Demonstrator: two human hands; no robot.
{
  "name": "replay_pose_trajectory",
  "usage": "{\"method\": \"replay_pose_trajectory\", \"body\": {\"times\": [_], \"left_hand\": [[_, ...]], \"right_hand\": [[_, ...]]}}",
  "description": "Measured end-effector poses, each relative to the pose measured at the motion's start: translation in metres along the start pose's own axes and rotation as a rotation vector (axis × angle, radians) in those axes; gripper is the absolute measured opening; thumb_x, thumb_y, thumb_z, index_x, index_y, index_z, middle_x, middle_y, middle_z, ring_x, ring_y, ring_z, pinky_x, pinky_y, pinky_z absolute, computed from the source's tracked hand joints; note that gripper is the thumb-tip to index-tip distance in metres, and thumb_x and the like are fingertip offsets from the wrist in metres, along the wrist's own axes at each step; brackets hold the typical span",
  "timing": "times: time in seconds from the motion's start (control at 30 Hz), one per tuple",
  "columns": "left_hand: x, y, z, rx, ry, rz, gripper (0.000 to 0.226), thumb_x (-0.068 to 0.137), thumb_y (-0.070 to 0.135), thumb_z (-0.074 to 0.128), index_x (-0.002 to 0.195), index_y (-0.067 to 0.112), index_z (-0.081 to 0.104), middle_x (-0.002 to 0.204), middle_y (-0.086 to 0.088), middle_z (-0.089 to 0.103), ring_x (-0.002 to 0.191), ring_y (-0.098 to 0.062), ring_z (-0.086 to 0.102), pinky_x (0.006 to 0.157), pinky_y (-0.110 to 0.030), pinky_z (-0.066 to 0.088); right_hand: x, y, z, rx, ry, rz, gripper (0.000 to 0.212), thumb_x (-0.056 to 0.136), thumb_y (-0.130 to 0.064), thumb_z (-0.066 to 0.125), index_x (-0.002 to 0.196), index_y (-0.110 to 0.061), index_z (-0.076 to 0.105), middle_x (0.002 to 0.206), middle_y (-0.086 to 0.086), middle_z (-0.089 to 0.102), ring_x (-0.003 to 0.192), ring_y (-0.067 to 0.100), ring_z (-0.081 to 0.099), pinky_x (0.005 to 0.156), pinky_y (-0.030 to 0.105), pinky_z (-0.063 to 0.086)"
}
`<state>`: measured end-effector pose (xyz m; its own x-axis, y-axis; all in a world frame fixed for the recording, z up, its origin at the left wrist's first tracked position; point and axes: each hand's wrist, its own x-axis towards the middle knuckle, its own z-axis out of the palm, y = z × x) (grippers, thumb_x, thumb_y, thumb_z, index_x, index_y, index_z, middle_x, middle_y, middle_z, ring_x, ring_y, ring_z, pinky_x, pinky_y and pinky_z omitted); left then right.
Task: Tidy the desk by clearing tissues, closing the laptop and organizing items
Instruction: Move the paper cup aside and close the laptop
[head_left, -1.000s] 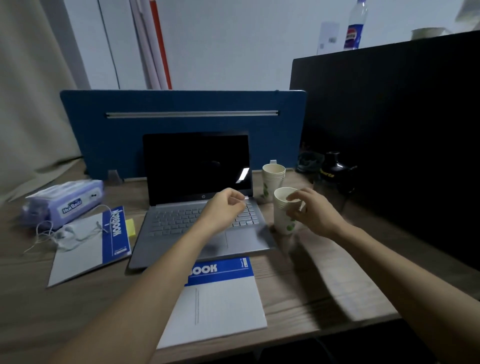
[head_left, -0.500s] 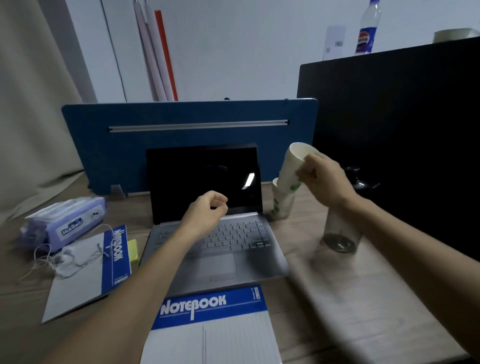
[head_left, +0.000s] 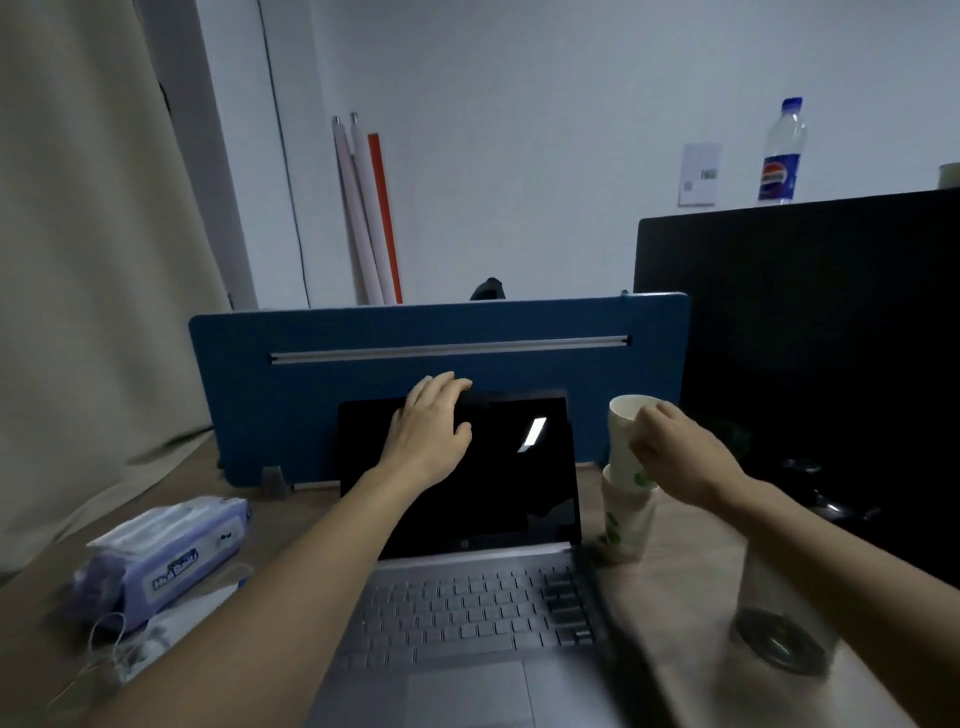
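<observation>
— Gripping anything, that left hand (head_left: 428, 434)?

— Yes. Its fingers are curled over the top edge of the laptop (head_left: 467, 525) lid, thumb on the dark screen. The lid stands open, upright, with the keyboard toward the person.

— And the right hand (head_left: 675, 460)?

— It pinches a paper cup (head_left: 626, 441) near the rim, fingers bent round it. That cup sits partly inside a second cup (head_left: 626, 525), which stands on the desk (head_left: 691, 561) just right of the laptop screen.

— Fully nested?

— No, the upper one sticks out well above the lower and leans a little.

— Tissues?

— A wipes pack (head_left: 161, 564) lies on the desk left of the laptop, with a thin white cable (head_left: 104, 649) in front of it.

— What else does the head view show?

— A blue divider (head_left: 363, 343) behind the laptop, a black panel (head_left: 810, 322) on the right, and a bottle (head_left: 782, 150) on top of that panel. A clear glass (head_left: 779, 629) stands on the desk near the right forearm; it is blurred.
</observation>
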<state>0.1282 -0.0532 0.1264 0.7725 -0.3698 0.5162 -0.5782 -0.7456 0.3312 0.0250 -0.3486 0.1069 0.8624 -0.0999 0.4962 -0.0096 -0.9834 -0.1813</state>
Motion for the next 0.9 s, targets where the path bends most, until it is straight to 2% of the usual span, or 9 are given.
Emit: {"method": "replay_pose_trajectory", "body": {"times": [0.07,0.17,0.27,0.33,0.43,0.57,0.7,0.9], "left_hand": [[0.015,-0.001,-0.002,0.063,-0.021,-0.007,0.058,0.096,0.028,0.052,0.150,0.026,0.029,0.162,0.003,0.021,0.150,-0.019,0.008,0.119,-0.046,0.019],[0.032,-0.006,-0.001,0.171,-0.135,-0.068,0.063,0.099,0.039,0.045,0.154,0.023,0.020,0.163,0.001,0.018,0.151,-0.024,0.005,0.122,-0.047,0.008],[0.038,-0.012,0.005,0.233,-0.274,-0.147,0.063,0.100,0.048,0.037,0.154,0.021,0.019,0.161,-0.001,0.024,0.150,-0.028,0.008,0.121,-0.053,0.000],[0.037,-0.015,0.009,0.253,-0.290,-0.155,0.062,0.099,0.051,0.035,0.153,0.021,0.024,0.158,-0.003,0.029,0.148,-0.029,0.017,0.120,-0.055,-0.001],[0.035,-0.014,0.008,0.265,-0.221,-0.137,0.057,0.098,0.052,0.036,0.146,0.022,0.035,0.148,-0.006,0.039,0.140,-0.028,0.032,0.120,-0.054,0.002],[0.031,-0.014,0.001,0.253,-0.193,-0.109,0.053,0.096,0.053,0.039,0.141,0.024,0.042,0.141,-0.007,0.045,0.133,-0.029,0.039,0.120,-0.049,0.014],[0.021,-0.010,-0.008,0.218,-0.156,-0.076,0.051,0.094,0.054,0.042,0.135,0.025,0.046,0.135,-0.004,0.049,0.125,-0.027,0.042,0.108,-0.043,0.032],[-0.014,0.000,-0.014,0.256,-0.045,-0.003,0.044,0.094,0.054,0.043,0.128,0.027,0.046,0.128,0.002,0.052,0.118,-0.024,0.045,0.105,-0.041,0.033]], "right_hand": [[-0.002,0.000,0.001,0.005,0.013,-0.048,0.015,0.093,-0.022,0.054,0.088,-0.011,0.044,0.096,0.005,0.048,0.069,0.023,0.052,0.058,0.046,0.052],[-0.004,-0.002,0.004,-0.025,0.010,-0.085,0.014,0.093,-0.022,0.054,0.088,-0.014,0.044,0.096,0.003,0.048,0.069,0.022,0.052,0.058,0.046,0.051],[-0.002,-0.002,0.007,-0.062,-0.003,-0.064,0.013,0.092,-0.024,0.053,0.090,-0.015,0.045,0.098,0.001,0.047,0.070,0.022,0.052,0.057,0.046,0.050],[0.001,-0.001,0.008,-0.071,-0.006,-0.030,0.014,0.092,-0.024,0.053,0.092,-0.014,0.043,0.099,0.000,0.046,0.071,0.022,0.052,0.058,0.046,0.051],[0.006,0.002,0.010,-0.072,-0.012,0.004,0.016,0.093,-0.025,0.053,0.092,-0.013,0.043,0.100,0.001,0.047,0.072,0.023,0.053,0.060,0.046,0.052],[0.012,0.004,0.013,-0.080,-0.016,0.006,0.017,0.093,-0.028,0.053,0.093,-0.014,0.043,0.101,0.002,0.048,0.073,0.023,0.053,0.060,0.044,0.053],[0.017,0.007,0.018,-0.081,-0.023,0.001,0.016,0.095,-0.029,0.052,0.094,-0.014,0.046,0.102,0.004,0.050,0.074,0.022,0.052,0.061,0.041,0.051],[0.009,0.006,0.031,-0.074,-0.077,0.010,0.015,0.096,-0.026,0.052,0.098,-0.011,0.048,0.106,0.006,0.051,0.082,0.022,0.053,0.069,0.040,0.052]]}}
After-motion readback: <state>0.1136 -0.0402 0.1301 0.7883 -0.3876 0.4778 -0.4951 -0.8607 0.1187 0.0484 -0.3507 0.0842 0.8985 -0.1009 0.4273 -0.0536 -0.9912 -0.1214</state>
